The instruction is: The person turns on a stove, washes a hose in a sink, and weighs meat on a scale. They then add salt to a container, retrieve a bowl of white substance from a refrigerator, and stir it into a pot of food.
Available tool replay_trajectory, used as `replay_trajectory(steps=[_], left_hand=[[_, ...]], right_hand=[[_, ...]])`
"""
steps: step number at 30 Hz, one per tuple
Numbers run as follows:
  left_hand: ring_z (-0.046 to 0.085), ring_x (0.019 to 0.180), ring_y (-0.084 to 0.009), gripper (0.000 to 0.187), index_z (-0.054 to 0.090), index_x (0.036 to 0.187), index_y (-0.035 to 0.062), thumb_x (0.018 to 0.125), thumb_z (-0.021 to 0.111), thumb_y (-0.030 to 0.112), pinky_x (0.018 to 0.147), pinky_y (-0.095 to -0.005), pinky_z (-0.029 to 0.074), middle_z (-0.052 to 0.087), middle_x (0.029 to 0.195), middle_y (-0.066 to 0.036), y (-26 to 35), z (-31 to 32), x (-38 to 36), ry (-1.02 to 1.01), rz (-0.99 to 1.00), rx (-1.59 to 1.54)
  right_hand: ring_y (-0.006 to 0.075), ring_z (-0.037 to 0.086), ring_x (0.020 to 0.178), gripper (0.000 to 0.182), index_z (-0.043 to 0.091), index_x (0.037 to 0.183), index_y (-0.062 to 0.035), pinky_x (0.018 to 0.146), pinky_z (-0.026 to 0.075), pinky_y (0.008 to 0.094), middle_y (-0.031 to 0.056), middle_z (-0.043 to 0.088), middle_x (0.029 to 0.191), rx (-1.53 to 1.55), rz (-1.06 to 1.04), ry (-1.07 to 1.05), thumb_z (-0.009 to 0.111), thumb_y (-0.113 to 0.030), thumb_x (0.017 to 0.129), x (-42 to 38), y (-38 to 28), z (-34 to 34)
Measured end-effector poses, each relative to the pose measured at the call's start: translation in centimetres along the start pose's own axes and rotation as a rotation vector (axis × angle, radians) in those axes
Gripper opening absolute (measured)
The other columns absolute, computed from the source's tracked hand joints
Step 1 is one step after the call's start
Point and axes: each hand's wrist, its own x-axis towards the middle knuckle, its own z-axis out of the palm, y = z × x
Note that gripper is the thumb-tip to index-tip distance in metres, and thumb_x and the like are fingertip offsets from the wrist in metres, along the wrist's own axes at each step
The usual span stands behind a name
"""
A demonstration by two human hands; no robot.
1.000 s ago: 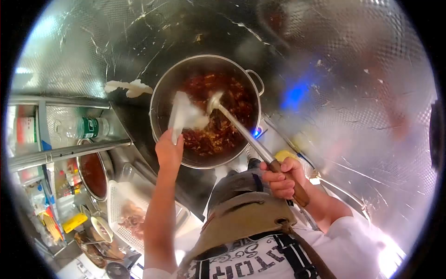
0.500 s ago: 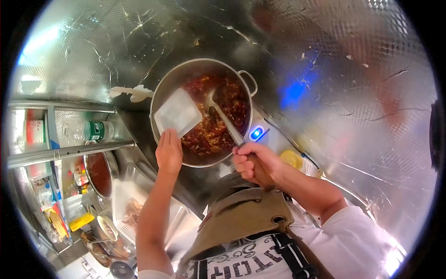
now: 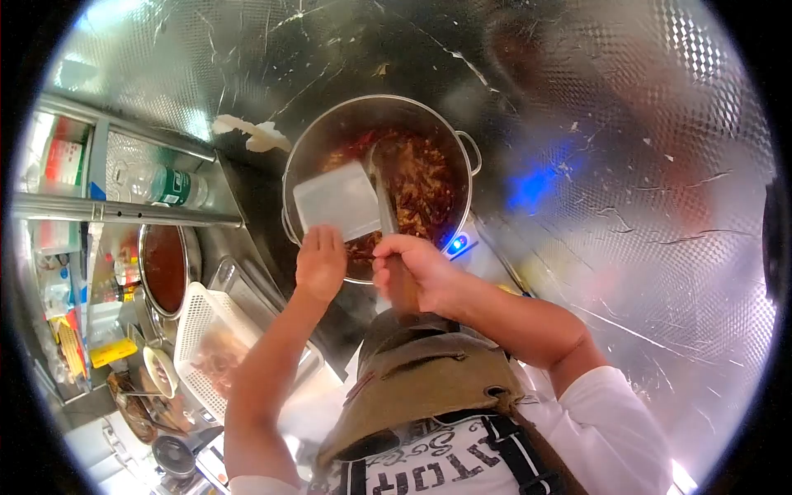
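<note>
A deep steel pot holds a dark red, oily mixture with chopped pieces. My left hand grips the near edge of a translucent plastic container, which is held tilted over the pot's left side. I cannot make out what is inside it. My right hand is wrapped round the wooden handle of a long metal spatula. Its shaft slopes up into the pot beside the container, and its head is partly lost in the mixture. Both hands are at the pot's near rim.
Under the pot, a cooker shows a blue light. Left are a metal rack rail, a plastic bottle, a pot of red sauce and a white perforated basket. Foil-like sheeting covers the wall.
My right hand has moved left, closer to my left hand, and the spatula shaft stands more upright in view. The container remains over the pot. The whole view has shifted slightly.
</note>
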Motion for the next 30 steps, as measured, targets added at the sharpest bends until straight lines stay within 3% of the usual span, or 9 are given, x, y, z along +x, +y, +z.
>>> replay_trajectory(steps=[3, 4, 7, 8, 19, 23, 25, 27, 30], left_hand=[[0.054, 0.086, -0.0301, 0.023, 0.057, 0.089, -0.0003, 0.068, 0.054, 0.008, 0.076, -0.0357, 0.048, 0.055, 0.090, -0.015, -1.8, 2.0, -1.2, 0.055, 0.024, 0.018], [0.054, 0.084, -0.0302, 0.021, 0.056, 0.086, -0.0003, 0.067, 0.054, 0.007, 0.075, -0.0357, 0.048, 0.054, 0.087, -0.015, -2.4, 1.5, -0.9, -0.051, -0.075, -0.047], [0.054, 0.083, -0.0296, 0.021, 0.056, 0.086, -0.0009, 0.067, 0.055, 0.006, 0.073, -0.0349, 0.049, 0.055, 0.087, -0.015, -1.6, 0.6, 0.2, 0.069, 0.046, -0.106], [0.055, 0.085, -0.0296, 0.020, 0.057, 0.086, -0.0013, 0.067, 0.055, 0.005, 0.073, -0.0343, 0.049, 0.054, 0.086, -0.014, -1.2, 1.1, 0.4, 0.111, 0.072, -0.052], [0.055, 0.091, -0.0304, 0.028, 0.056, 0.094, -0.0014, 0.068, 0.055, 0.007, 0.076, -0.0335, 0.050, 0.056, 0.093, -0.015, -3.2, 1.1, 0.1, 0.155, -0.025, -0.135], [0.056, 0.092, -0.0299, 0.026, 0.055, 0.094, -0.0009, 0.068, 0.054, 0.006, 0.077, -0.0336, 0.050, 0.056, 0.093, -0.014, -1.5, 0.2, 1.2, 0.191, 0.041, -0.172], [0.057, 0.093, -0.0283, 0.026, 0.055, 0.096, 0.0012, 0.070, 0.054, 0.005, 0.076, -0.0332, 0.051, 0.057, 0.094, -0.012, -1.7, -0.5, 1.6, 0.060, -0.109, -0.233], [0.057, 0.092, -0.0271, 0.023, 0.056, 0.096, 0.0027, 0.073, 0.054, 0.004, 0.076, -0.0330, 0.051, 0.057, 0.093, -0.011, -2.2, -1.2, 1.2, -0.038, -0.258, -0.291], [0.060, 0.086, -0.0295, 0.025, 0.059, 0.101, 0.0032, 0.076, 0.062, 0.008, 0.073, -0.0333, 0.050, 0.062, 0.095, -0.013, -2.8, -2.2, -0.6, 0.153, -0.483, -0.454]], right_hand=[[0.0216, 0.051, 0.046, 0.020, 0.051, 0.061, -0.0083, 0.048, 0.046, 0.0340, 0.0043, 0.051, 0.051, -0.039, 0.031, -0.104, 0.055, -0.018, 0.078, 1.1, -1.8, -2.3], [0.0211, 0.051, 0.046, 0.023, 0.050, 0.057, -0.0102, 0.047, 0.045, 0.0318, 0.0040, 0.050, 0.050, -0.067, 0.001, -0.030, 0.055, -0.019, 0.078, 0.2, -2.3, -1.7], [0.0201, 0.051, 0.046, 0.024, 0.049, 0.056, -0.0124, 0.046, 0.045, 0.0301, 0.0039, 0.050, 0.050, -0.112, 0.057, -0.021, 0.054, -0.020, 0.078, 0.9, -1.4, -1.3], [0.0097, 0.046, 0.049, 0.017, 0.046, 0.064, -0.0106, 0.045, 0.041, 0.0231, -0.0009, 0.047, 0.058, -0.063, 0.062, -0.019, 0.055, -0.014, 0.078, 0.7, -1.3, -1.1], [0.0088, 0.045, 0.047, 0.007, 0.048, 0.075, -0.0085, 0.042, 0.044, 0.0234, -0.0009, 0.048, 0.063, -0.041, 0.030, -0.150, 0.052, -0.012, 0.079, -1.6, -4.0, -2.5], [0.0082, 0.042, 0.046, 0.006, 0.048, 0.083, -0.0111, 0.039, 0.039, 0.0234, -0.0027, 0.046, 0.064, -0.093, 0.038, -0.042, 0.051, -0.014, 0.078, -1.2, -2.5, -1.7], [0.0057, 0.037, 0.044, 0.008, 0.049, 0.085, -0.0134, 0.036, 0.031, 0.0232, -0.0050, 0.042, 0.062, -0.086, -0.003, 0.016, 0.051, -0.014, 0.078, -1.8, -3.3, -1.6], [0.0058, 0.036, 0.043, 0.010, 0.051, 0.087, -0.0126, 0.036, 0.033, 0.0230, -0.0060, 0.040, 0.062, -0.157, -0.029, -0.091, 0.050, -0.016, 0.078, -2.6, -4.0, -3.5], [0.0081, 0.037, 0.043, 0.015, 0.050, 0.090, -0.0076, 0.037, 0.039, 0.0240, -0.0022, 0.041, 0.062, -0.233, -0.061, -0.097, 0.048, -0.017, 0.079, -4.9, -3.6, -5.3]])
